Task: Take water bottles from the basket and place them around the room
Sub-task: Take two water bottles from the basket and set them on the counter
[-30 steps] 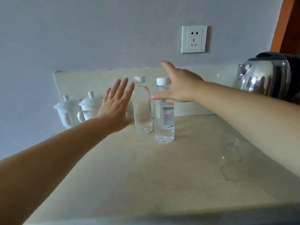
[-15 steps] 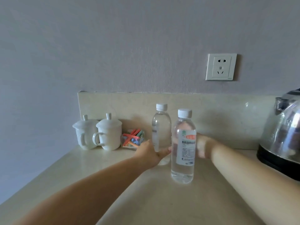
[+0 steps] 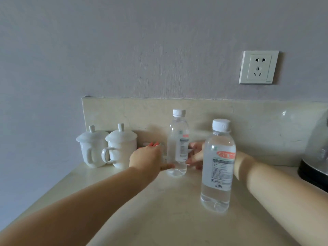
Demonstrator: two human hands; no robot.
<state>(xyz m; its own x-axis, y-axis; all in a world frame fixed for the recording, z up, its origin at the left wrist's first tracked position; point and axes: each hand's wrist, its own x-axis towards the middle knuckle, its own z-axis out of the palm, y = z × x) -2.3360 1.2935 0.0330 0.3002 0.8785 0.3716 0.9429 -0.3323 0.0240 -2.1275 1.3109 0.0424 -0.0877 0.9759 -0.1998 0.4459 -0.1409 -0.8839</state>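
My left hand (image 3: 145,158) and right hand (image 3: 195,156), both open, flank the far water bottle (image 3: 178,139). Withdrawing carelessly, my right arm could topple the near water bottle (image 3: 219,166).

Just the one feed on my end, the head cam; it rides on the wearer's head and looks forward and slightly down across the counter (image 3: 159,219) at the wall (image 3: 124,50); wide lens, so the edges bow a bit; it's close in, both forearms run up from the bottom corners to the left hand (image 3: 145,158) and right hand (image 3: 196,157) mid-frame; the socket (image 3: 258,67) sits upper right; the kettle (image 3: 312,173) gets clipped by the right edge
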